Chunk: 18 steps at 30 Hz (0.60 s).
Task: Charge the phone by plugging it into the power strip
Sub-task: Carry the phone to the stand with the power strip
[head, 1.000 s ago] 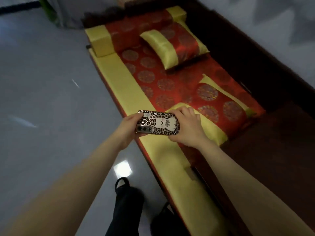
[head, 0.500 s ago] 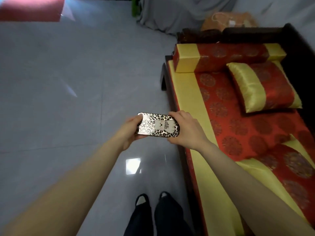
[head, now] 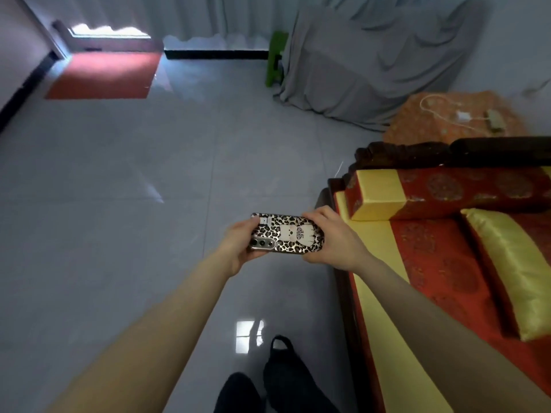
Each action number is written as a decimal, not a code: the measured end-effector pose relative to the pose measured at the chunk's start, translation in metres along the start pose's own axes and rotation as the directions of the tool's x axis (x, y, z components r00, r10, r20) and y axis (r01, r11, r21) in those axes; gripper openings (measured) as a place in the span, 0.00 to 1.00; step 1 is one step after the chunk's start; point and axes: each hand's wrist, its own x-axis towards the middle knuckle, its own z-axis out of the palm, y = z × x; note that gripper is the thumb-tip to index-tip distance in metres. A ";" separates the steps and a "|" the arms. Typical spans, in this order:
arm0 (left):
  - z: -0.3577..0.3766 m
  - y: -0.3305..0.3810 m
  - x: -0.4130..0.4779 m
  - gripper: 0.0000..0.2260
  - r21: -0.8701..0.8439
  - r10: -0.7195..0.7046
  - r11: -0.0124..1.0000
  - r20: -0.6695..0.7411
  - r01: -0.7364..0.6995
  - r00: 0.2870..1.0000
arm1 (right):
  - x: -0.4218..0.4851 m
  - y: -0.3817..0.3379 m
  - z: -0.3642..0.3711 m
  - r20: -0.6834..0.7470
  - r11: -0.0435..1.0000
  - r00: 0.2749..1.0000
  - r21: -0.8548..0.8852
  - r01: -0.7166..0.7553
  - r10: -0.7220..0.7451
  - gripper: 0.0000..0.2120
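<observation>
Now, phone held crosswise in both hands, above grey tiled floor, back face up, leopard-print case showing. Left hand closed round camera end, right hand closed round other end, fingers wrapped over top edge. Sofa with red-and-gold cushions just right of hands. Farther off, beyond sofa arm, orange-covered worktop carries white cable, small white plug block and greyish strip-like object; too small to identify surely.
</observation>
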 end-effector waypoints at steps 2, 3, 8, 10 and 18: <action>-0.002 0.035 0.026 0.09 -0.007 -0.010 1.000 -0.036 0.010 0.999 | 0.044 -0.001 -0.010 0.006 1.000 1.000 0.007 0.010 -0.010 0.39; -0.003 0.052 0.040 0.09 -0.009 -0.012 1.000 -0.044 0.012 0.999 | 0.067 -0.002 -0.014 0.007 1.000 1.000 0.006 0.013 -0.013 0.39; -0.005 0.147 0.129 0.07 0.024 -0.018 1.000 -0.019 0.019 1.000 | 0.188 0.006 -0.038 0.003 1.000 1.000 -0.005 -0.014 0.014 0.38; -0.001 0.189 0.172 0.07 0.043 -0.020 0.999 0.011 0.019 1.000 | 0.240 0.014 -0.050 -0.025 0.999 0.999 -0.033 -0.026 0.026 0.39; 0.052 0.345 0.318 0.07 0.186 -0.057 0.982 0.120 0.034 0.991 | 0.400 0.045 -0.116 -0.174 0.982 0.968 -0.012 -0.187 0.182 0.38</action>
